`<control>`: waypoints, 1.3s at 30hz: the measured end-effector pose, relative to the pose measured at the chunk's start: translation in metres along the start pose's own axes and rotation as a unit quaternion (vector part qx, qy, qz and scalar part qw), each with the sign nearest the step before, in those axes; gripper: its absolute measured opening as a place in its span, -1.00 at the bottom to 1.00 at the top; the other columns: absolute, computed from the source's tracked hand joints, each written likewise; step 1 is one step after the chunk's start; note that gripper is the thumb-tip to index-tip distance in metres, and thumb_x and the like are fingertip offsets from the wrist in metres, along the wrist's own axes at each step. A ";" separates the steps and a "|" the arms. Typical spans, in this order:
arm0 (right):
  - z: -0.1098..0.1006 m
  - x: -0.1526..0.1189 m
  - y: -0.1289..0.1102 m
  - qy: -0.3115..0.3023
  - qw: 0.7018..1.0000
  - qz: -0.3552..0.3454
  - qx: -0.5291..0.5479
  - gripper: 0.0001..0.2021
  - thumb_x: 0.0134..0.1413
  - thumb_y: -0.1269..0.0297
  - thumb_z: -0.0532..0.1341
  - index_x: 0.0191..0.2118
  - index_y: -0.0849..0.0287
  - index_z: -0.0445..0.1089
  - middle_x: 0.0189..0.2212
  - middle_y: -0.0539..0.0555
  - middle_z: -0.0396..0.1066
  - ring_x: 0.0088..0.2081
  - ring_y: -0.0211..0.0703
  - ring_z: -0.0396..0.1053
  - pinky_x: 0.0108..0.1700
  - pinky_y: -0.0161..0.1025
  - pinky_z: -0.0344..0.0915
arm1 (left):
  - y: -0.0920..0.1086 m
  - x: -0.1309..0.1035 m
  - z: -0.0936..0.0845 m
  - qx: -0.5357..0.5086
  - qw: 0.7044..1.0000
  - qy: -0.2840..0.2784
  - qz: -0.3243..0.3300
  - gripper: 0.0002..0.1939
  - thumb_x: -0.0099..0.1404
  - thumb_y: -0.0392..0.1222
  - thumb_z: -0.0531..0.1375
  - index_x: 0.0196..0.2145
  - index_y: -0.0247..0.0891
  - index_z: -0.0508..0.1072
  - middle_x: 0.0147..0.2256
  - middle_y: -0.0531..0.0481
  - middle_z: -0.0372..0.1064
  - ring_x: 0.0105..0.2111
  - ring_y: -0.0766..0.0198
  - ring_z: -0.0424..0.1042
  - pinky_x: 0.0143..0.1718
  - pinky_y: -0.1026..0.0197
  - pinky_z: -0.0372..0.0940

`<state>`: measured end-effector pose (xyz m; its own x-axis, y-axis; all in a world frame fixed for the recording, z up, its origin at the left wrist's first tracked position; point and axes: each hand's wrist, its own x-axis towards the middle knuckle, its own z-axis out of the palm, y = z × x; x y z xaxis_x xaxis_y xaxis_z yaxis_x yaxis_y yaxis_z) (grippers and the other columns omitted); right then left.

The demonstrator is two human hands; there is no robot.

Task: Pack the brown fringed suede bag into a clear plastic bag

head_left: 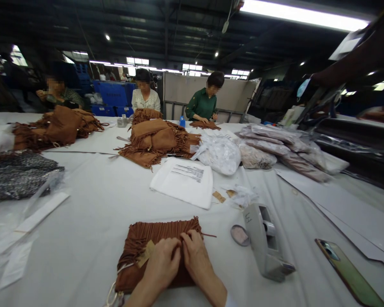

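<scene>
A brown fringed bag [160, 228] lies flat on the white-covered table right in front of me. My left hand [165, 258] rests over its middle, fingers curled and pinched together. Close beside it, my right hand [193, 251] is also bent at the fingers, its tips pressed into the fringe. Whatever either hand pinches is too small and hidden to make out. A tan paper tag [146, 253] lies on the bag just left of my left hand. Off the bag's lower left corner hangs a pale cord loop [111, 294].
Right of the bag are a tape dispenser [264, 243], a small round dish [240, 235] and a phone [348, 270]. Beyond lie white printed bags [185, 181], a brown fringed pile [160, 140] and plastic-wrapped packs [275, 143]. Several people sit or stand across the table.
</scene>
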<state>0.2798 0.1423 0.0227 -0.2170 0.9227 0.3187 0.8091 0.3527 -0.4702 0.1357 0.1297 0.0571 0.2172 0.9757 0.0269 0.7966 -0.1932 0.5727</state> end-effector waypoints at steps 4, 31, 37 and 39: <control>0.012 -0.012 -0.011 0.022 0.999 -0.030 -0.011 -0.51 0.00 0.64 -0.03 0.04 0.16 0.29 -0.17 0.20 0.36 -0.15 -0.01 0.32 -0.10 -0.06 0.34 | 0.015 0.042 -0.014 0.021 0.999 0.025 -0.018 -0.72 0.34 -0.09 0.00 -0.14 -0.21 0.43 -0.24 -0.09 0.44 -0.17 0.15 0.38 -0.12 0.15 0.22; -0.019 0.018 0.069 0.134 0.983 0.122 0.006 -0.76 0.29 0.24 -0.06 -0.32 0.15 0.28 -0.36 0.09 0.39 -0.29 -0.12 0.34 -0.23 -0.21 0.26 | 0.030 0.045 0.014 0.110 0.987 -0.111 0.029 -0.69 0.38 -0.20 -0.11 -0.21 -0.25 0.40 -0.22 -0.14 0.43 -0.20 0.12 0.45 -0.19 0.13 0.28; 0.003 0.023 0.019 0.081 0.995 0.046 0.025 -0.85 0.21 0.36 0.02 -0.30 0.10 0.32 -0.25 0.09 0.40 -0.19 -0.07 0.34 -0.12 -0.12 0.30 | 0.019 0.023 0.000 0.077 0.992 -0.093 0.024 -0.70 0.39 -0.22 -0.12 -0.22 -0.20 0.40 -0.23 -0.08 0.43 -0.21 0.16 0.44 -0.18 0.18 0.24; 0.008 0.019 0.010 0.060 0.998 0.021 0.011 -0.85 0.18 0.41 0.04 -0.26 0.10 0.33 -0.16 0.12 0.36 -0.13 -0.04 0.32 -0.06 -0.05 0.29 | 0.011 0.014 -0.007 0.047 0.996 -0.072 0.013 -0.70 0.39 -0.23 -0.12 -0.29 -0.20 0.40 -0.27 -0.06 0.44 -0.23 0.16 0.44 -0.20 0.18 0.22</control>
<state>0.2796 0.1645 0.0177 -0.1158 0.9118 0.3940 0.8035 0.3192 -0.5025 0.1438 0.1422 0.0692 0.3117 0.9468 -0.0799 0.8373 -0.2339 0.4941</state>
